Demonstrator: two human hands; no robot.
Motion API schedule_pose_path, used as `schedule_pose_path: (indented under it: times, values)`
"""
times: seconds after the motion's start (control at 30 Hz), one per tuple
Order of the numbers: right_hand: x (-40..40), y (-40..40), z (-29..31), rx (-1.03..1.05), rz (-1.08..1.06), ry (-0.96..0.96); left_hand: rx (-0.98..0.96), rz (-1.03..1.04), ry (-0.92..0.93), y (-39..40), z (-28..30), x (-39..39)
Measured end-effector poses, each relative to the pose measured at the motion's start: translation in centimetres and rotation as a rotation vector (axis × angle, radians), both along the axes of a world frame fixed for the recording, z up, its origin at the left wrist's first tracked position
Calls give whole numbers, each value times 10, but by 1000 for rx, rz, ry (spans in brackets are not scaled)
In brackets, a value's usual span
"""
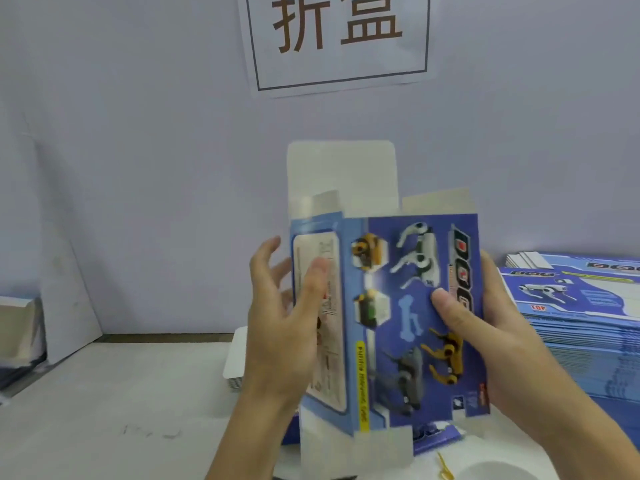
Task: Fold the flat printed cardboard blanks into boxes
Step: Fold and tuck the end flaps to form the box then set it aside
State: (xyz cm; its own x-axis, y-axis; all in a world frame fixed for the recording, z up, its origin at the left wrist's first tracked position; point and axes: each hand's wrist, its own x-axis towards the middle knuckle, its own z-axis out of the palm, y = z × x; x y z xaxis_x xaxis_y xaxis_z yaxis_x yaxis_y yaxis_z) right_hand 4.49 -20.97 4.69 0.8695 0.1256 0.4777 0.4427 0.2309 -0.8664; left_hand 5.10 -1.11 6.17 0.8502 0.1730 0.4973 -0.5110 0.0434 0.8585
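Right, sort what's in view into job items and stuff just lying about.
Job items:
- blue box blank, held up by left hand and right hand
- stack of flat blanks at the right

Lying about:
- paper sign on the wall
- yellow rubber band on the table
- white cards behind the left hand

sign (337,39) cropped at top edge, stack of blanks (581,306) cut off at right, box (398,306) small print blurred

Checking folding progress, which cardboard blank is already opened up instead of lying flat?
The blank held upright between both hands; the others lie flat in the stack at right.
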Motion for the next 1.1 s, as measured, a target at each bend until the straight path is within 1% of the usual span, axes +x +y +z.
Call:
schedule_pose_path:
  times: [0.1, 0.17, 0.2, 0.27, 0.33, 0.37, 0.43, 0.47, 0.57, 0.7, 0.8, 0.87, 0.93, 1.0, 1.1]
  values:
    - [-1, 7, 3, -107, 98, -36, 95, 34, -21, 3, 8, -4]
    - [-6, 13, 9, -134, 135, -73, 137, 70, -69, 3, 9, -5]
    - [-7, 15, 11, -160, 96, -105, 132, 54, -95, 2, 7, -5]
    - [-3, 19, 8, -263, -111, -171, 112, -38, -119, -4, 4, -6]
    - [2, 25, 2, -363, -288, -165, 130, -101, -152, -11, 0, -8]
    - [4, 27, -3, -355, -303, -139, 147, -124, -168, -13, -1, -9]
    - [4, 26, -4, -257, -264, -55, 155, -170, -172, -12, -2, -9]
    - [3, 23, -2, -209, -277, -44, 149, -190, -166, -9, -3, -8]
    - [0, 11, 5, -105, -335, -144, 171, -251, -127, -3, -6, -4]
    - [-4, 16, 7, -55, -281, -231, 177, -313, -87, -4, -12, -1]
    - [-7, 30, 8, -41, -222, -287, 99, -239, -121, -11, -12, -2]
    - [-7, 36, 7, -82, -237, -299, 10, -173, -200, -14, -10, -3]
    - [-4, 40, 5, -109, -280, -303, -47, -104, -233, -15, -6, -2]
    - [0, 41, 3, -113, -304, -287, -69, -109, -247, -14, -5, -2]
    - [4, 36, -2, -78, -305, -226, -40, -135, -234, -16, -7, -2]
